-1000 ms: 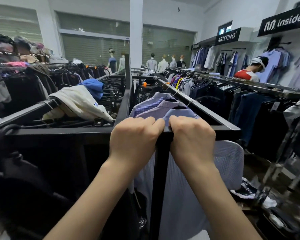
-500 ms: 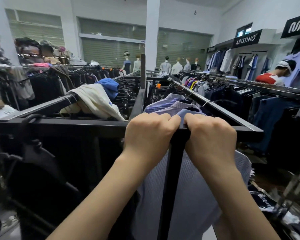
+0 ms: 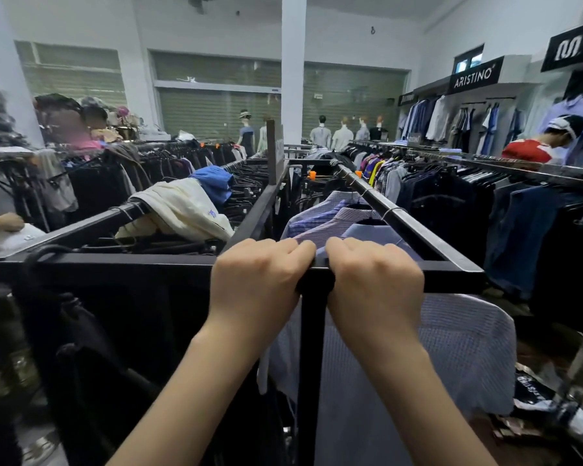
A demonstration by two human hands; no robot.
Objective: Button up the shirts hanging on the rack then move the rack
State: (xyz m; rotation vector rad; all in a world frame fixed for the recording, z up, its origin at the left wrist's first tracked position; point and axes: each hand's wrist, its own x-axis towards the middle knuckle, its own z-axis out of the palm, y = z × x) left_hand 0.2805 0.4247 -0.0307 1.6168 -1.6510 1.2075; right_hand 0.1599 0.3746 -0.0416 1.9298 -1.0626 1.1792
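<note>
A black metal rack [image 3: 122, 269] runs away from me, its near crossbar across the middle of the view. My left hand [image 3: 254, 284] and my right hand [image 3: 376, 284] grip that crossbar side by side, either side of the upright post. Several shirts hang on the rack's right rail: a light blue checked shirt [image 3: 458, 351] nearest, below my right hand, and purple and blue shirts [image 3: 320, 216] behind the bar. Their button fronts are hidden from here.
A cream garment [image 3: 179, 210] and a blue one [image 3: 214, 179] lie over the left rail. More full racks [image 3: 519, 173] stand close on the right and left. A person in red [image 3: 532, 146] bends at the far right; another person's hand [image 3: 5, 222] shows at left. Bagged items lie on the floor at lower right.
The view has swung left and lifted, and the rack's end has shifted right in the frame. Both hands keep the same grip on the crossbar.
</note>
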